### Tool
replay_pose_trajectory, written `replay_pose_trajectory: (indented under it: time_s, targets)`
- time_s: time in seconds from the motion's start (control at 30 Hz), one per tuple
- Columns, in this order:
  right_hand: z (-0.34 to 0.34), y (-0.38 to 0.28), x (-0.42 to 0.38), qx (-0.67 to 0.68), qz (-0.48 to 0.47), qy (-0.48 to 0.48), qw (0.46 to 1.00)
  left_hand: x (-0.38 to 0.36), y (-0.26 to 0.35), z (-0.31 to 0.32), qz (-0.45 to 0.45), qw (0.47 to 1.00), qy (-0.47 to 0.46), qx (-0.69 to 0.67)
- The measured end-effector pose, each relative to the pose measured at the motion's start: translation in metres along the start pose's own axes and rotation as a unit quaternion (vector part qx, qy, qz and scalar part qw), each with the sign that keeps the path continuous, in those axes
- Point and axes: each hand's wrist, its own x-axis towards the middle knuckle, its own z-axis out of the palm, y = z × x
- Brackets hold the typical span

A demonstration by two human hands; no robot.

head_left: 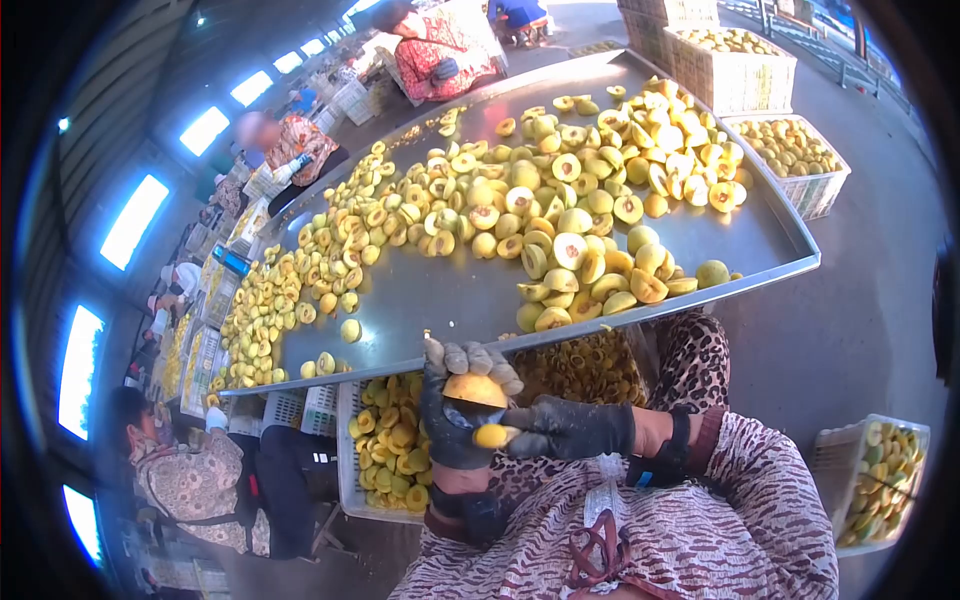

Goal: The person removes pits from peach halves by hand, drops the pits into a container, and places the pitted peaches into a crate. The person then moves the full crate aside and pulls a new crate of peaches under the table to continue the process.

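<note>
My left hand (458,425), in a dark glove with grey fingers, is raised just in front of the metal tray's near edge. Its fingers curl around a yellow peach half (474,390). My right hand (565,428), also gloved in black, reaches in from the right, closed, and meets the left palm below the fruit. A small rounded yellow end (492,436) sticks out at its fingertips; it looks like a tool's handle, and the rest is hidden. Many cut peach halves (570,250) are heaped on the metal tray (430,310), some showing reddish centres.
Below the tray stand a white crate (352,490) of peach halves and a container of brownish scraps (590,365). Fruit-filled crates stand at right (835,500) and upper right (745,85). A seated person (200,490) works at lower left; others sit beyond the tray.
</note>
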Motion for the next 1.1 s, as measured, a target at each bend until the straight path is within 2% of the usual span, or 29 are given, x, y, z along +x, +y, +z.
replay_pose_trajectory:
  time_s: [0.03, 0.07, 0.1, 0.13, 0.17, 0.23, 0.27, 0.3, 0.37, 0.4, 0.43, 0.47, 0.5, 0.53, 0.57, 0.6, 0.63, 0.7, 0.73, 0.77, 0.8, 0.83, 0.87, 0.93, 0.97, 1.0, 1.03, 1.07, 1.1]
  targets:
    - [-0.001, 0.001, -0.003, 0.005, 0.000, 0.000, 1.000, 0.002, 0.008, -0.009, -0.030, 0.999, -0.011, -0.040]
    - [-0.005, 0.002, -0.008, -0.029, 0.036, -0.006, 0.999, 0.003, 0.022, -0.033, 0.025, 0.997, -0.050, 0.049]
    - [-0.007, 0.004, -0.016, -0.062, 0.073, -0.012, 0.995, -0.006, 0.038, -0.047, 0.065, 0.996, 0.039, 0.052]
    - [-0.006, 0.018, -0.025, 0.023, 0.068, 0.065, 0.995, -0.011, 0.058, -0.071, 0.096, 0.987, 0.072, 0.110]
    - [-0.015, 0.022, -0.034, -0.106, 0.115, 0.106, 0.982, -0.020, 0.079, -0.115, 0.169, 0.889, 0.250, 0.346]
    - [-0.033, 0.038, -0.068, -0.305, 0.192, 0.195, 0.912, -0.014, 0.083, -0.148, 0.267, 0.746, 0.331, 0.513]
    - [-0.040, 0.040, -0.077, -0.377, 0.223, 0.248, 0.864, 0.000, 0.083, -0.152, 0.270, 0.748, 0.326, 0.511]
    - [-0.048, 0.043, -0.086, -0.380, 0.229, 0.246, 0.862, 0.008, 0.077, -0.159, 0.264, 0.743, 0.318, 0.527]
    - [-0.051, 0.023, -0.105, -0.318, 0.260, 0.419, 0.810, 0.006, 0.062, -0.173, 0.216, 0.747, 0.298, 0.553]
    - [-0.049, 0.040, -0.115, -0.264, 0.197, 0.447, 0.832, 0.015, 0.055, -0.180, 0.227, 0.692, 0.264, 0.632]
    - [-0.047, 0.048, -0.121, -0.298, 0.200, 0.427, 0.830, 0.034, 0.043, -0.190, 0.243, 0.640, 0.215, 0.697]
    - [-0.044, 0.055, -0.123, -0.289, 0.211, 0.429, 0.830, 0.051, 0.048, -0.216, 0.221, 0.660, 0.183, 0.695]
    - [-0.043, 0.050, -0.117, -0.345, 0.228, 0.412, 0.812, 0.074, 0.044, -0.241, 0.196, 0.679, 0.141, 0.693]
    - [-0.037, 0.024, -0.103, -0.322, 0.267, 0.431, 0.800, 0.082, 0.028, -0.223, 0.191, 0.707, 0.107, 0.672]
    - [-0.041, 0.021, -0.092, -0.268, 0.200, 0.439, 0.834, 0.091, 0.023, -0.193, 0.182, 0.729, 0.081, 0.655]
    - [-0.036, 0.030, -0.079, -0.317, 0.123, 0.445, 0.829, 0.089, 0.007, -0.144, 0.151, 0.764, 0.084, 0.622]
    - [-0.038, -0.005, -0.070, -0.306, 0.071, 0.409, 0.857, 0.086, -0.004, -0.102, 0.133, 0.793, 0.097, 0.587]
    - [-0.032, 0.010, -0.069, -0.325, 0.064, 0.422, 0.844, 0.106, 0.015, -0.106, 0.099, 0.833, 0.137, 0.526]
    - [-0.033, 0.021, -0.076, -0.375, 0.149, 0.283, 0.870, 0.100, 0.013, -0.090, 0.110, 0.836, 0.136, 0.521]
    - [-0.032, 0.017, -0.079, -0.409, 0.229, 0.135, 0.873, 0.095, 0.018, -0.106, 0.108, 0.838, 0.136, 0.517]
    - [-0.031, 0.008, -0.094, -0.533, 0.199, 0.115, 0.815, 0.088, 0.030, -0.128, 0.137, 0.791, 0.082, 0.591]
    - [-0.032, 0.013, -0.092, -0.533, 0.202, 0.120, 0.813, 0.089, 0.037, -0.140, 0.163, 0.736, 0.022, 0.657]
    - [-0.038, 0.021, -0.091, -0.488, 0.232, 0.165, 0.825, 0.087, 0.030, -0.116, 0.081, 0.805, 0.172, 0.562]
    - [-0.035, 0.023, -0.091, -0.436, 0.263, 0.209, 0.835, 0.083, 0.022, -0.126, 0.057, 0.827, 0.142, 0.541]
    - [-0.034, 0.014, -0.091, -0.439, 0.239, 0.265, 0.825, 0.080, 0.021, -0.131, 0.044, 0.844, 0.116, 0.522]
    - [-0.035, 0.008, -0.086, -0.439, 0.202, 0.312, 0.818, 0.076, 0.009, -0.143, 0.098, 0.833, 0.076, 0.539]
    - [-0.033, 0.005, -0.085, -0.397, 0.080, 0.390, 0.827, 0.085, 0.016, -0.143, 0.028, 0.874, 0.104, 0.473]
    - [-0.032, 0.019, -0.086, -0.403, 0.021, 0.399, 0.824, 0.077, 0.002, -0.110, 0.054, 0.875, 0.097, 0.471]
    - [-0.031, 0.051, -0.100, -0.474, 0.239, 0.240, 0.813, 0.078, -0.001, -0.105, 0.077, 0.879, 0.103, 0.458]
